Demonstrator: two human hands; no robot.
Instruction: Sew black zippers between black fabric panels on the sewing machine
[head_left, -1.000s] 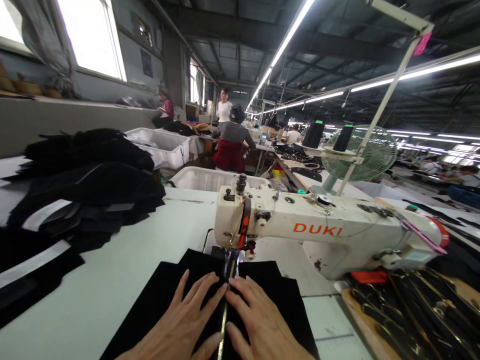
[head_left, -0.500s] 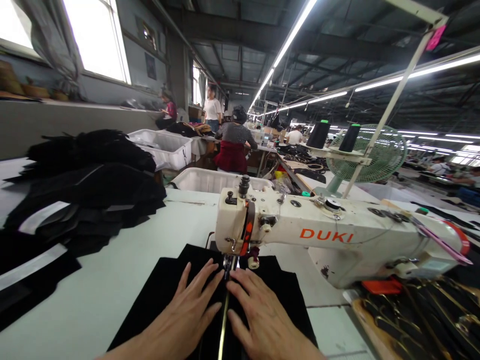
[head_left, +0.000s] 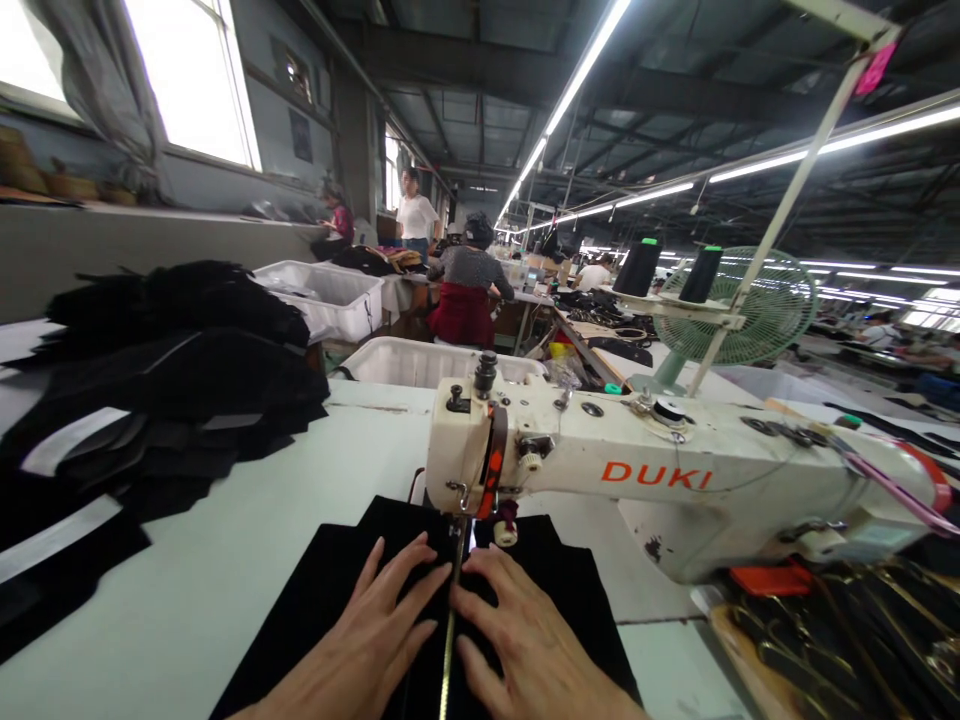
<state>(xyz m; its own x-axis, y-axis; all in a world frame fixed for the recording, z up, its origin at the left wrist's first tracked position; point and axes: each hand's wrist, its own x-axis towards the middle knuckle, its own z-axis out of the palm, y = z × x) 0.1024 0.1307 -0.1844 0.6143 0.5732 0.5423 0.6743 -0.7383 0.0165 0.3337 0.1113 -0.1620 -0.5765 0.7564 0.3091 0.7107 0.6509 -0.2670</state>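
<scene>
My left hand (head_left: 367, 640) lies flat with fingers spread on a black fabric piece (head_left: 322, 590), just left of a gold zipper line (head_left: 450, 640). My right hand (head_left: 525, 645) lies flat on the black fabric to the right of that zipper. Both sets of fingertips point at the needle area under the head of the white DUKI sewing machine (head_left: 645, 470). Neither hand grips anything.
A heap of black fabric pieces (head_left: 157, 380) fills the left of the white table (head_left: 225, 540). White bins (head_left: 420, 360) stand behind. Zippers lie in a tray (head_left: 847, 630) at right. A green fan (head_left: 742, 310) and thread cones (head_left: 637, 265) rise behind the machine. Other people work farther back.
Both hands and the fabric have slid slightly forward toward the needle. A person in white at the back has walked left.
</scene>
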